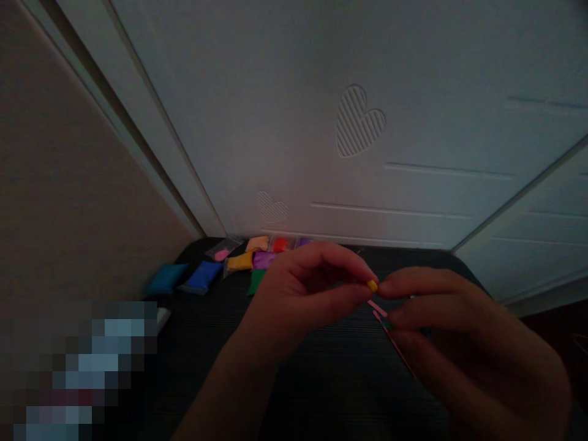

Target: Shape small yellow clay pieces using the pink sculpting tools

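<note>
My left hand (307, 288) comes in from the lower left, thumb and forefinger pinched on a small yellow piece of modelling clay (372, 286). Opposite it, my right hand (463, 331) touches or nearly touches the yellow piece with its forefinger tip. Something small and green (386, 324) shows between the right middle finger and thumb; its shape is too dark to make out. Behind and below the fingers lie thin pink sticks (399, 348) on the dark table, partly covered by my right hand.
Packets of coloured clay lie along the table's back left: teal (166, 279), blue (202, 277), yellow (239, 262), peach (258, 244), red (281, 244), purple and green (256, 282). A clear bag (223, 249) holds something pink. A white panel (294, 122) with embossed hearts rises behind the table.
</note>
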### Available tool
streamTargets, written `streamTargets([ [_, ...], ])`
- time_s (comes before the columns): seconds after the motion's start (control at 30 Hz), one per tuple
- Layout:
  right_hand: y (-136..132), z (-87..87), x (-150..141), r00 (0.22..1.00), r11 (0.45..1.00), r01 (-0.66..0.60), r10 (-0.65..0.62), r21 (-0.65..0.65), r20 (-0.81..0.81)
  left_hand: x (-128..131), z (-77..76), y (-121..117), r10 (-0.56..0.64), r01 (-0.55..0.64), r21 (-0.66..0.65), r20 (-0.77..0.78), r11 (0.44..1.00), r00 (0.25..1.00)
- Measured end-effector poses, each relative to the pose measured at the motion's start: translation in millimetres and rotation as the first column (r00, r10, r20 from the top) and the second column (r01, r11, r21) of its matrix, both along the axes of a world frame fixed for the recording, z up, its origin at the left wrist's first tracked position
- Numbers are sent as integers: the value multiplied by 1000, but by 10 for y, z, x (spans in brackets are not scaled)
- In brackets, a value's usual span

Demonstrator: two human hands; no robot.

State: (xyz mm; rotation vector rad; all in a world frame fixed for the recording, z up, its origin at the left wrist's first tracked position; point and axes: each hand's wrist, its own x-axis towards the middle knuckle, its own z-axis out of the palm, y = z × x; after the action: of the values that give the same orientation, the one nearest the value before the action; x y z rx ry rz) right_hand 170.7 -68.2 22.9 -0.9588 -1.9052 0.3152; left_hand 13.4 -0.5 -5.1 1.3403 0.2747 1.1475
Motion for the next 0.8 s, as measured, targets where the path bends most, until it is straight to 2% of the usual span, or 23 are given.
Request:
streamTargets([
  [0.2,4,-19,21,997,996,58,-61,62,39,22,-22,-20,-93,95,-42,46,995,995],
  [0.4,19,-50,21,993,988,101,-107,115,41,54,5,-58,-84,84,-37,9,996,996],
  [0.8,-9,-66,15,995,991,96,-99,94,28,56,9,-83,-51,50,-30,-32,998,998],
])
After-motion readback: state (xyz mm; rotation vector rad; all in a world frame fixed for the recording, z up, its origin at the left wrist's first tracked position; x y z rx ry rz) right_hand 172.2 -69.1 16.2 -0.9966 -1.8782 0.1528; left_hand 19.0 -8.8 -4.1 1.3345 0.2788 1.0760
